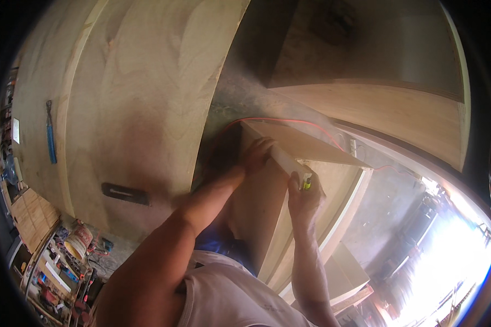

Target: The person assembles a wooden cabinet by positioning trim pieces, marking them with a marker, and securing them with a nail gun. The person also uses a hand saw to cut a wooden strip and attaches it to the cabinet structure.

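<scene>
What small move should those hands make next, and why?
Perhaps align the pale strip with the wooden box: the left hand is at its far end, the right hand at its near end, so both ends seem steerable together.

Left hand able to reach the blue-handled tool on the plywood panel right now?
Probably not without shifting over: most of the plywood panel separates the left hand, at the pale strip, from the blue-handled tool. Nothing covers the tool.
</scene>
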`<action>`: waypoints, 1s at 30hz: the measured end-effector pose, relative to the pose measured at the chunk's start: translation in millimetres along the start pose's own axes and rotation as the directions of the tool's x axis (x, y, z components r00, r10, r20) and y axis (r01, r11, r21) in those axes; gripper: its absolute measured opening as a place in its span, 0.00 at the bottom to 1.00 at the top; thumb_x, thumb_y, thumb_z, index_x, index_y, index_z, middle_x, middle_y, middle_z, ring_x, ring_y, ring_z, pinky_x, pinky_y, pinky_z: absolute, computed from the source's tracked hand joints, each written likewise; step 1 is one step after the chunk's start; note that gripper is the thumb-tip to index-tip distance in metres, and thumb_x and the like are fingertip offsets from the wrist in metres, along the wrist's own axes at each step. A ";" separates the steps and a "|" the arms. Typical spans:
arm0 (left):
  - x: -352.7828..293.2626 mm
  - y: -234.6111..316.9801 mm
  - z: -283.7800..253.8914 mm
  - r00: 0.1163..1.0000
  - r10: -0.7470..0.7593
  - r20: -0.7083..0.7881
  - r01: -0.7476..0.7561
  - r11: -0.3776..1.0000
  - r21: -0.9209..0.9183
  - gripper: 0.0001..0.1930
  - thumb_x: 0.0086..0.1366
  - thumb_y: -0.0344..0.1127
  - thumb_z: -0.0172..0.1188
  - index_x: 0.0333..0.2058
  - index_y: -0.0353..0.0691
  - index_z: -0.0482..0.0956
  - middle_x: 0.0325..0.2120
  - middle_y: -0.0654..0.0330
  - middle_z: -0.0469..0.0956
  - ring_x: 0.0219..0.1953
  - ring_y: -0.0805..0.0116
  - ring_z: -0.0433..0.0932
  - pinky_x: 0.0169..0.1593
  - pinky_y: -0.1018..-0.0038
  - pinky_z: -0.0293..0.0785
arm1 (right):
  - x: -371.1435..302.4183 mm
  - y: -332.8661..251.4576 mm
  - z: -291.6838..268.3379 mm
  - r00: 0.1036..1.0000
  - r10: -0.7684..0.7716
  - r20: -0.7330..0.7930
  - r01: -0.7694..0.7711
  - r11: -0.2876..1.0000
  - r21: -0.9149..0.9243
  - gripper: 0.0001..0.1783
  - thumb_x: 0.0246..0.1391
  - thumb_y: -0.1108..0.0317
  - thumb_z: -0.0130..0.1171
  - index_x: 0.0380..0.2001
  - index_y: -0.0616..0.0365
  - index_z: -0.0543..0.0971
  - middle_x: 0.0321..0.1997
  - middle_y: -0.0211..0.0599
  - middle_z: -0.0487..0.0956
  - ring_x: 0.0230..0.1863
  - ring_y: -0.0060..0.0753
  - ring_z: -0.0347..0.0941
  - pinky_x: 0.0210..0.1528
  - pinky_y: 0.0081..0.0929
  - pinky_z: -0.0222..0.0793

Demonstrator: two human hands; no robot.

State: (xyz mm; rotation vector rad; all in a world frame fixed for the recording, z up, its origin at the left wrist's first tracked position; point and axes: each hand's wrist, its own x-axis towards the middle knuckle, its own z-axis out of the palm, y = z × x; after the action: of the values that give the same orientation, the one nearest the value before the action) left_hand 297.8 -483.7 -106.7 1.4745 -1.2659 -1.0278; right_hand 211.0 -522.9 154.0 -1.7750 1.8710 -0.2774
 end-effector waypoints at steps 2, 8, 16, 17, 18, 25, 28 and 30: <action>3.8 5.8 -8.0 0.997 0.051 0.062 -0.050 0.999 -0.012 0.30 0.55 0.28 0.62 0.60 0.40 0.71 0.59 0.48 0.72 0.64 0.49 0.68 0.66 0.61 0.65 | 0.2 -0.9 0.4 1.000 -0.003 -0.005 0.003 1.000 0.010 0.20 0.54 0.62 0.65 0.47 0.64 0.81 0.36 0.57 0.83 0.37 0.55 0.82 0.42 0.40 0.77; 9.5 43.3 -26.2 0.993 0.069 0.099 -0.047 0.976 -0.211 0.27 0.57 0.31 0.61 0.58 0.41 0.75 0.57 0.49 0.73 0.62 0.50 0.70 0.66 0.61 0.66 | 2.2 0.0 0.3 0.999 0.042 0.010 -0.042 0.999 0.000 0.21 0.54 0.60 0.65 0.47 0.64 0.81 0.36 0.58 0.83 0.37 0.55 0.82 0.42 0.40 0.77; 6.7 35.5 -15.5 0.994 0.106 0.002 -0.105 0.982 -0.160 0.27 0.55 0.23 0.64 0.56 0.40 0.76 0.55 0.51 0.76 0.59 0.53 0.75 0.62 0.64 0.71 | 10.5 14.0 -14.9 0.990 -0.061 0.128 0.059 0.998 0.019 0.24 0.53 0.57 0.68 0.46 0.64 0.81 0.31 0.51 0.81 0.28 0.42 0.79 0.35 0.34 0.75; 9.5 44.0 -19.9 0.994 0.112 0.006 -0.110 0.980 -0.168 0.27 0.55 0.22 0.64 0.56 0.40 0.76 0.55 0.52 0.76 0.58 0.53 0.76 0.62 0.64 0.71 | 9.5 17.6 -24.4 0.983 -0.080 0.166 0.072 0.996 0.059 0.22 0.57 0.57 0.66 0.46 0.65 0.81 0.28 0.43 0.80 0.24 0.32 0.74 0.31 0.30 0.72; 10.8 47.2 -22.7 0.993 0.118 0.005 -0.116 0.978 -0.172 0.27 0.54 0.20 0.64 0.56 0.40 0.76 0.55 0.52 0.76 0.58 0.53 0.76 0.61 0.64 0.72 | 6.9 25.1 -30.5 0.987 -0.006 0.159 -0.031 0.972 0.232 0.20 0.59 0.58 0.64 0.45 0.66 0.81 0.28 0.41 0.81 0.24 0.31 0.74 0.31 0.30 0.73; 16.5 59.8 -33.5 0.991 0.123 0.058 -0.111 0.976 -0.190 0.29 0.53 0.16 0.64 0.56 0.39 0.76 0.53 0.51 0.77 0.58 0.52 0.76 0.60 0.64 0.72 | 13.8 72.6 -35.5 0.926 0.352 -0.133 -0.102 0.577 0.810 0.21 0.73 0.61 0.41 0.45 0.65 0.79 0.27 0.33 0.79 0.22 0.26 0.72 0.32 0.22 0.68; 17.1 57.7 -34.4 0.991 0.129 0.043 -0.119 0.976 -0.184 0.30 0.53 0.17 0.64 0.57 0.40 0.75 0.53 0.51 0.76 0.58 0.52 0.76 0.60 0.65 0.72 | 20.0 77.5 -38.4 0.945 0.325 -0.013 -0.205 0.625 0.753 0.34 0.71 0.43 0.43 0.42 0.70 0.79 0.21 0.34 0.74 0.19 0.25 0.69 0.22 0.25 0.70; 18.3 57.0 -35.2 0.988 0.146 0.041 -0.135 0.970 -0.200 0.31 0.53 0.16 0.64 0.57 0.41 0.75 0.54 0.51 0.76 0.58 0.52 0.76 0.61 0.65 0.71 | 23.1 69.8 -31.0 0.944 0.329 0.007 -0.225 0.629 0.744 0.31 0.72 0.46 0.44 0.42 0.69 0.78 0.22 0.35 0.75 0.19 0.25 0.69 0.23 0.25 0.70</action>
State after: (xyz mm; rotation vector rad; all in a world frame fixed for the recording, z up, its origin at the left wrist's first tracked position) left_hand 320.7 -501.2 -43.5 1.1962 -1.2505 -1.0729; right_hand 135.5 -544.2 139.5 -0.9050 1.7139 -0.9107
